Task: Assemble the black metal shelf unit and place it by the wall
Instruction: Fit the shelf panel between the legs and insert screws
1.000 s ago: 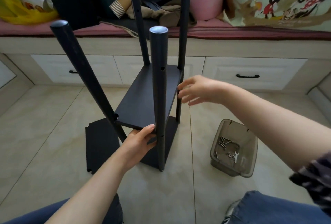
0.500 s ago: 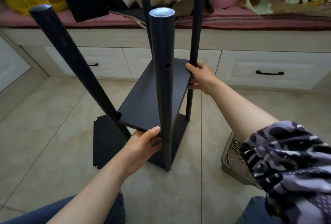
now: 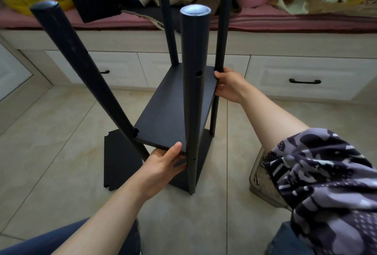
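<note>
On the tiled floor at frame centre, the shelf unit (image 3: 193, 91) stood half-built, its middle board (image 3: 169, 111) between four posts. Left hand (image 3: 163, 165) gripped the board's near edge at 6 o'clock, thumb on top. Right hand (image 3: 228, 85) gripped its far corner at 2 o'clock. Judged: metal, stiff, fairly heavy, smooth paint possibly slippery. Leaning post (image 3: 87, 71) tilted toward 10 o'clock, so joints were probably loose; hold board edges, not posts.
</note>
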Demonstrator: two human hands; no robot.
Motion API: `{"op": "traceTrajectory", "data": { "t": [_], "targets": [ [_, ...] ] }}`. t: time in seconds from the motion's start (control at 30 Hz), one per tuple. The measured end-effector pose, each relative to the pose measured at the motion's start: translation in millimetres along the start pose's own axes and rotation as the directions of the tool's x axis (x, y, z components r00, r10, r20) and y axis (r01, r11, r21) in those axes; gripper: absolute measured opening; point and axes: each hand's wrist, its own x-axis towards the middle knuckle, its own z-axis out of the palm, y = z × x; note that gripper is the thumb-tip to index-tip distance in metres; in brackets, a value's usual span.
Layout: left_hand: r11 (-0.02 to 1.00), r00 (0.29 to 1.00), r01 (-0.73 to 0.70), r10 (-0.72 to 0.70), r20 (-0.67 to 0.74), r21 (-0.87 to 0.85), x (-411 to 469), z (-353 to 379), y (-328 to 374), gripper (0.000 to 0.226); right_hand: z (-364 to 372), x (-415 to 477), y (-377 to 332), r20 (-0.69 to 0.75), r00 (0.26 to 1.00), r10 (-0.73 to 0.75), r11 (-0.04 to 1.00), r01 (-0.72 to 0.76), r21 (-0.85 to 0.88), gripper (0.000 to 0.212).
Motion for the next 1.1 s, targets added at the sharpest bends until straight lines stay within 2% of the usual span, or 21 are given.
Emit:
{"op": "traceTrajectory", "data": {
  "t": [0.2, 0.4, 0.6, 0.77, 0.9, 1.1],
  "targets": [
    [1.0, 1.0, -0.006, 0.006, 0.008, -0.009, -2, 1, 3, 0.059, 3, 0, -1, -0.031, 1.0, 0.003, 1.0, -0.002, 0.027, 0.025],
    [1.0, 0.999, -0.026, 0.025, 0.021, 0.014, -2, 5, 5, 0.05, 6, 1, 4, -0.049, 0.998, -0.044, 0.994, 0.039, -0.098, 0.023],
    [1.0, 1.0, -0.013, 0.013, 0.005, 0.015, -2, 9, 0, 0.043, 6, 8, 4, -0.038, 0.999, -0.016, 0.991, 0.02, 0.131, 0.032],
    [1.0, 1.0, 0.001, -0.001, -0.021, 0.012, -3, 8, 1, 0.049, 10, 7, 4, -0.058, 0.998, -0.001, 0.986, 0.011, 0.168, 0.036],
    [1.0, 1.0, 0.002, -0.002, -0.01, -0.014, -3, 6, 1, 0.038, 11, 5, 0, -0.06, 0.998, 0.017, 0.988, -0.008, 0.154, 0.035],
    [1.0, 1.0, 0.011, -0.011, 0.0, 0.009, -3, 5, 2, 0.049, 15, 2, -2, -0.093, 0.99, 0.105, 0.985, -0.091, 0.144, 0.031]
  ]
}}
